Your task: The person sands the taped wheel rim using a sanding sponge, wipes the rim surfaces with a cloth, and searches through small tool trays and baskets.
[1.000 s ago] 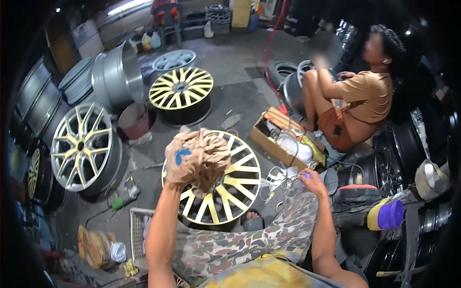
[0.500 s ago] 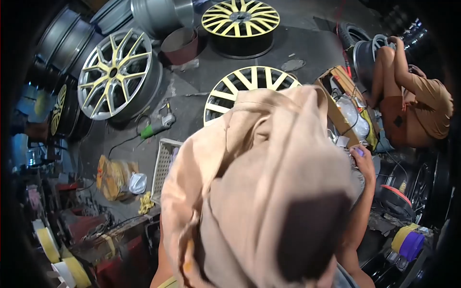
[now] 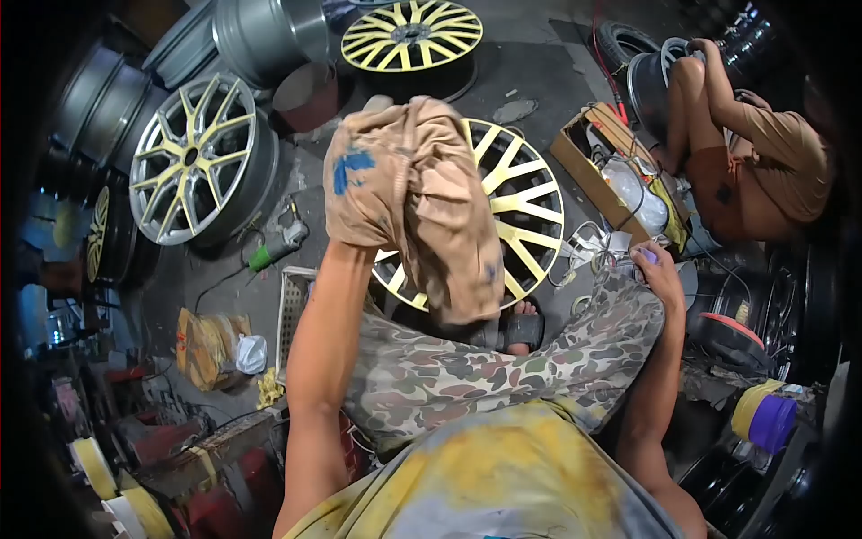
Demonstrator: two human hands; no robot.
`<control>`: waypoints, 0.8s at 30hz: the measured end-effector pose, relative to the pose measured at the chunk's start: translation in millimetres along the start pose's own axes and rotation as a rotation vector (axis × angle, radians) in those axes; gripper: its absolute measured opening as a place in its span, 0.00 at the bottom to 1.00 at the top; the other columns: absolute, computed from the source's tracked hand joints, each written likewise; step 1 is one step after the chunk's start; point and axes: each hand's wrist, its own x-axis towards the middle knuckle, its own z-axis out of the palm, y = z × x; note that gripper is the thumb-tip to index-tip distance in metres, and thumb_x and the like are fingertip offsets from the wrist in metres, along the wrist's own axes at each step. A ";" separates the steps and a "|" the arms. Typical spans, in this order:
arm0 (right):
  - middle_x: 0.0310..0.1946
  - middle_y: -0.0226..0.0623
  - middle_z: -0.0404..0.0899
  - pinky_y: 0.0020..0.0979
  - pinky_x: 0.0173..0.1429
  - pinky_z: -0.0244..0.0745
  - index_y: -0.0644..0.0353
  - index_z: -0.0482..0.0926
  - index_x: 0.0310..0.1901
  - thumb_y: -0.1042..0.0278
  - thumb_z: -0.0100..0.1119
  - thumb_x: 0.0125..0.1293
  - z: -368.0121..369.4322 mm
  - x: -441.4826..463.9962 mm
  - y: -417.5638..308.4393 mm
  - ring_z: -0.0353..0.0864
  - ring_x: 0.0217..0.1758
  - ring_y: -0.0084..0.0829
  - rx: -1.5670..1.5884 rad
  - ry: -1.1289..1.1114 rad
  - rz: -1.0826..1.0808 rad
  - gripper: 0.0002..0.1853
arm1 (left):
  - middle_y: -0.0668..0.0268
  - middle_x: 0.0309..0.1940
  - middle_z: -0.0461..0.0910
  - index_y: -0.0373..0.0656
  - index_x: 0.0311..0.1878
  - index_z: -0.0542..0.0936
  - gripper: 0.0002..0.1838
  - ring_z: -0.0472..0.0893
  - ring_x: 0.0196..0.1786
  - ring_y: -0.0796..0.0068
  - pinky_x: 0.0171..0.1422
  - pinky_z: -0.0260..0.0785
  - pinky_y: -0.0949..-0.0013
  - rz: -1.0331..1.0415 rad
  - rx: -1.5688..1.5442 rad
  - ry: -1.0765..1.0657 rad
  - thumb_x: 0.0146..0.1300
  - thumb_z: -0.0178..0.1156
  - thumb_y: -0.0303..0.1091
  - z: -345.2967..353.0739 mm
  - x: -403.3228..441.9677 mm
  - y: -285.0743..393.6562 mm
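Observation:
A tan cloth [image 3: 449, 207] with blue paint stains hangs bunched over the end of my raised left arm. It covers my left hand almost wholly, and the hand appears to grip it. Behind and below the cloth lies a wheel rim [image 3: 530, 207] with pale yellow spokes, partly hidden. Near my right knee, my right hand [image 3: 663, 271] is closed on a small purple piece [image 3: 645, 257] whose kind I cannot make out. A white crumpled item [image 3: 618, 241] and cords are close to those fingers.
Other rims stand around: a silver-yellow one [image 3: 191, 157] and a yellow-spoked one [image 3: 411, 36]. A green power tool [image 3: 260, 258] lies on the floor. Right of the middle rim is a wooden box [image 3: 584, 175]. A person [image 3: 763, 162] crouches at the right.
The cloth, which filled the middle close to the camera, has moved away and up-left on my left arm, uncovering my lap and much of the rim. My right hand stays by the knee.

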 end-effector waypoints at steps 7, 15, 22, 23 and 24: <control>0.25 0.29 0.76 0.27 0.29 0.66 0.65 0.80 0.42 0.62 0.65 0.67 -5.5 -6.5 9.2 0.71 0.23 0.20 -0.021 0.100 -0.031 0.13 | 0.64 0.41 0.86 0.43 0.46 0.80 0.17 0.83 0.46 0.70 0.55 0.72 0.63 -0.002 0.215 -0.085 0.79 0.46 0.43 23.1 34.4 -27.8; 0.25 0.30 0.77 0.28 0.29 0.66 0.66 0.80 0.42 0.63 0.64 0.66 -7.9 -11.3 14.8 0.72 0.23 0.20 0.014 0.121 -0.005 0.13 | 0.61 0.50 0.85 0.39 0.56 0.80 0.22 0.83 0.53 0.66 0.62 0.72 0.61 0.231 0.214 -0.104 0.79 0.44 0.46 15.6 34.1 -17.1; 0.25 0.31 0.77 0.29 0.29 0.67 0.66 0.80 0.42 0.62 0.64 0.65 -8.4 -12.2 11.8 0.73 0.23 0.21 -0.037 0.136 -0.030 0.13 | 0.61 0.49 0.83 0.39 0.57 0.76 0.21 0.82 0.52 0.67 0.61 0.74 0.59 0.004 -0.476 -0.135 0.82 0.40 0.45 33.6 23.9 -49.2; 0.25 0.31 0.77 0.29 0.29 0.67 0.66 0.80 0.42 0.62 0.64 0.65 -8.0 -11.9 12.1 0.73 0.23 0.21 -0.038 0.134 -0.031 0.13 | 0.61 0.49 0.83 0.39 0.58 0.76 0.21 0.81 0.53 0.67 0.62 0.73 0.59 0.021 -0.266 -0.109 0.82 0.40 0.45 34.6 22.0 -52.8; 0.25 0.31 0.77 0.29 0.29 0.68 0.66 0.80 0.42 0.62 0.64 0.65 -8.0 -11.6 12.3 0.73 0.23 0.21 -0.018 0.129 -0.026 0.14 | 0.61 0.49 0.83 0.39 0.58 0.76 0.21 0.81 0.53 0.67 0.63 0.73 0.58 0.032 -0.055 -0.081 0.82 0.40 0.45 35.7 20.1 -56.6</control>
